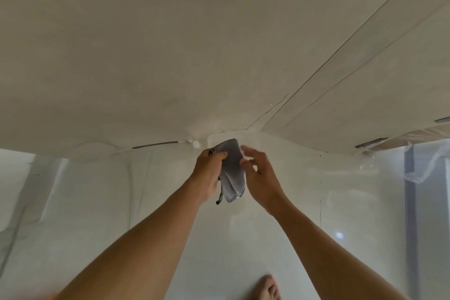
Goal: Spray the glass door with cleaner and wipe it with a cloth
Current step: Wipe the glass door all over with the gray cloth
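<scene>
A grey cloth (pixel 233 170) hangs folded between my two hands, raised in front of me near the top of the glass door (pixel 304 202). My left hand (pixel 209 173) grips the cloth's left side with its fingers curled over the upper edge. My right hand (pixel 259 175) is beside the cloth with fingers spread, the fingertips touching its right edge. The glass is pale and glossy with faint reflections and a dark vertical seam at the right. No spray bottle is in view.
The off-white ceiling (pixel 170 44) fills the upper half, with long panel seams (pixel 353 39) running to the right. A dark frame strip (pixel 410 202) stands at the far right. A bare foot (pixel 269 287) shows at the bottom, apparently reflected in the glass.
</scene>
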The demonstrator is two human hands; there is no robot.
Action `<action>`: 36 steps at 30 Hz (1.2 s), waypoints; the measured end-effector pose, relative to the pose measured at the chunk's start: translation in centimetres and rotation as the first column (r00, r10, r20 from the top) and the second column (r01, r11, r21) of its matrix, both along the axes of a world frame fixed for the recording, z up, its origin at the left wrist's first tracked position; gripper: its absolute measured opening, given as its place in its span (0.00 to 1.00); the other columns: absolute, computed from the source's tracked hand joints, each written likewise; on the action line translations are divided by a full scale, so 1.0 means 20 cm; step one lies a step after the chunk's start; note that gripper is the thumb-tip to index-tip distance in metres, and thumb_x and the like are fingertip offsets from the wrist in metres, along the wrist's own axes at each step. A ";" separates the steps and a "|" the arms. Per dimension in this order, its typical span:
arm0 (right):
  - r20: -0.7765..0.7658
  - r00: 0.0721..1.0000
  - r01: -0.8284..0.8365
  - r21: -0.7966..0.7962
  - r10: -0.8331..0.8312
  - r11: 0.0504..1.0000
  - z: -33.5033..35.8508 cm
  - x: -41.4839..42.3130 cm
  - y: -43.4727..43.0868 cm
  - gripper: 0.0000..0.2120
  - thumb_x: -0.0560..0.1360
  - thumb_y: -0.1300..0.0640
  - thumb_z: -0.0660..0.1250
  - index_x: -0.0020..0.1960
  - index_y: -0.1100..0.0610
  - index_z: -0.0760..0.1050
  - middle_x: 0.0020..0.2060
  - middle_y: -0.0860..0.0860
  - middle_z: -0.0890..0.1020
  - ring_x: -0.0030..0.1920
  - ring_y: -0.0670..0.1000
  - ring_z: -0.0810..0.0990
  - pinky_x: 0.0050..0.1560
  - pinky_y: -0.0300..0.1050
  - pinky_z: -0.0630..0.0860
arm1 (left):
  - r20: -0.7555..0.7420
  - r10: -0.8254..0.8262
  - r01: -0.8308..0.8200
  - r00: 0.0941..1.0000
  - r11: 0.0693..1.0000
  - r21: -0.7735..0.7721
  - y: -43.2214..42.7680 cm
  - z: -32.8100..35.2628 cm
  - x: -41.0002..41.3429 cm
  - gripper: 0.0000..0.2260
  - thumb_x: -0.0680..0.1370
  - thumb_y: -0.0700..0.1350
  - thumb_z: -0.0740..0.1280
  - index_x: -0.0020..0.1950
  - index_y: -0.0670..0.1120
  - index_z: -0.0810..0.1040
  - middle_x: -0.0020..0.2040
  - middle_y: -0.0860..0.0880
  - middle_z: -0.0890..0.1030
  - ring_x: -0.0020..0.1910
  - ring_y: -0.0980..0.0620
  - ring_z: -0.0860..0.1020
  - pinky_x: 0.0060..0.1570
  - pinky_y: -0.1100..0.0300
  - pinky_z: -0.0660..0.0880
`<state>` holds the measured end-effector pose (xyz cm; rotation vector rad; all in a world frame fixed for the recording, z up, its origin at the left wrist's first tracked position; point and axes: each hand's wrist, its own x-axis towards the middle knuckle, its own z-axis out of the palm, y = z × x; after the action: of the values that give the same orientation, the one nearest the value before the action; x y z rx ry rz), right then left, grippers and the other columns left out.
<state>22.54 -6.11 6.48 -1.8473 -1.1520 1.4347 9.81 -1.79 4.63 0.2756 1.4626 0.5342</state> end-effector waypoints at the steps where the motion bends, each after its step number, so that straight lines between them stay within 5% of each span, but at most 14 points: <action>1: 0.040 0.998 0.046 -0.048 -0.044 0.998 -0.03 0.02 0.02 0.16 0.83 0.51 0.59 0.69 0.45 0.69 0.61 0.40 0.73 0.59 0.42 0.73 0.55 0.35 0.69 | 0.014 -0.009 0.009 1.000 1.000 -0.006 0.02 -0.02 0.00 0.13 0.80 0.39 0.63 0.63 0.41 0.73 0.57 0.40 0.80 0.55 0.43 0.78 0.57 0.49 0.76; 3: 0.004 0.998 0.060 -0.177 -0.060 0.982 -0.14 0.06 0.03 0.24 0.80 0.41 0.61 0.72 0.49 0.66 0.61 0.45 0.74 0.58 0.45 0.75 0.51 0.37 0.72 | 0.073 -0.022 0.023 0.997 1.000 -0.013 0.05 -0.08 0.01 0.12 0.79 0.39 0.63 0.63 0.39 0.74 0.54 0.40 0.80 0.51 0.44 0.79 0.48 0.52 0.77; 5: -0.086 0.995 0.025 -0.259 -0.049 0.966 -0.23 0.09 0.05 0.26 0.76 0.35 0.61 0.63 0.53 0.74 0.53 0.49 0.82 0.52 0.49 0.82 0.47 0.38 0.78 | 0.116 0.007 -0.005 0.993 1.000 -0.017 0.07 -0.15 0.03 0.13 0.79 0.41 0.64 0.62 0.38 0.75 0.51 0.40 0.81 0.50 0.46 0.80 0.46 0.54 0.78; 9: -0.166 0.962 0.170 -0.253 -0.216 0.953 -0.42 0.11 0.04 0.15 0.80 0.46 0.64 0.52 0.58 0.77 0.45 0.55 0.84 0.44 0.51 0.83 0.43 0.43 0.80 | 0.139 0.019 -0.010 0.990 0.998 -0.062 0.04 -0.31 0.07 0.16 0.79 0.46 0.67 0.63 0.38 0.74 0.57 0.40 0.81 0.56 0.45 0.80 0.59 0.52 0.77; 14: -0.148 0.930 0.281 -0.299 -0.335 0.912 -0.59 0.10 0.04 0.11 0.82 0.52 0.61 0.55 0.60 0.74 0.47 0.58 0.80 0.43 0.54 0.81 0.39 0.45 0.80 | 0.110 -0.103 0.110 0.989 0.992 -0.061 -0.05 -0.44 0.15 0.15 0.79 0.42 0.67 0.66 0.42 0.73 0.57 0.40 0.81 0.49 0.45 0.82 0.32 0.59 0.77; 18: -0.101 0.938 0.297 -0.259 -0.331 0.919 -0.69 0.11 0.10 0.09 0.82 0.53 0.60 0.58 0.57 0.74 0.50 0.57 0.80 0.47 0.55 0.82 0.43 0.48 0.83 | 0.050 -0.085 0.088 0.995 0.995 -0.041 0.00 -0.54 0.19 0.16 0.80 0.40 0.66 0.67 0.45 0.71 0.57 0.42 0.80 0.52 0.44 0.81 0.38 0.56 0.79; 21: -0.058 0.949 0.289 -0.226 -0.309 0.930 -0.74 0.13 0.16 0.09 0.82 0.54 0.60 0.60 0.56 0.73 0.49 0.55 0.81 0.46 0.53 0.82 0.37 0.42 0.81 | 0.009 -0.059 0.059 0.998 0.998 -0.026 0.05 -0.59 0.22 0.17 0.80 0.39 0.66 0.68 0.48 0.70 0.58 0.43 0.80 0.51 0.45 0.82 0.32 0.58 0.77; 24: 0.023 0.968 0.250 -0.196 -0.251 0.948 -0.79 0.15 0.21 0.09 0.82 0.55 0.61 0.60 0.56 0.74 0.47 0.54 0.81 0.43 0.50 0.81 0.32 0.36 0.77 | -0.067 -0.043 0.044 0.997 0.999 0.006 0.08 -0.65 0.24 0.23 0.78 0.37 0.66 0.72 0.50 0.67 0.60 0.44 0.78 0.51 0.45 0.81 0.34 0.57 0.79; 29: 0.313 0.949 0.093 -0.191 -0.029 0.977 -0.84 0.13 0.25 0.11 0.81 0.54 0.62 0.58 0.60 0.74 0.50 0.57 0.80 0.50 0.58 0.80 0.46 0.49 0.77 | -0.252 -0.161 0.179 0.954 0.983 0.050 0.04 -0.71 0.23 0.27 0.75 0.38 0.69 0.72 0.47 0.66 0.56 0.49 0.76 0.49 0.49 0.79 0.32 0.63 0.73; 32: 0.492 0.858 -0.050 -0.206 0.148 0.977 -0.82 0.11 0.25 0.16 0.81 0.51 0.61 0.64 0.59 0.72 0.57 0.57 0.78 0.57 0.60 0.77 0.53 0.52 0.75 | -0.298 -0.182 0.212 0.937 0.975 0.072 0.02 -0.72 0.22 0.25 0.75 0.39 0.70 0.71 0.47 0.67 0.53 0.51 0.73 0.39 0.58 0.75 0.27 0.66 0.71; 36: 0.586 0.716 -0.261 -0.280 0.380 0.924 -0.76 0.12 0.19 0.26 0.82 0.47 0.58 0.76 0.56 0.60 0.69 0.56 0.69 0.68 0.60 0.67 0.65 0.56 0.67 | -0.372 -0.216 0.270 0.903 0.958 0.099 0.01 -0.67 0.19 0.20 0.76 0.42 0.70 0.67 0.47 0.71 0.62 0.48 0.76 0.47 0.51 0.78 0.44 0.56 0.79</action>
<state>24.85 -2.22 -8.69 -2.4601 -1.7970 1.1194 13.60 -1.59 -8.72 0.6962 1.7119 0.4011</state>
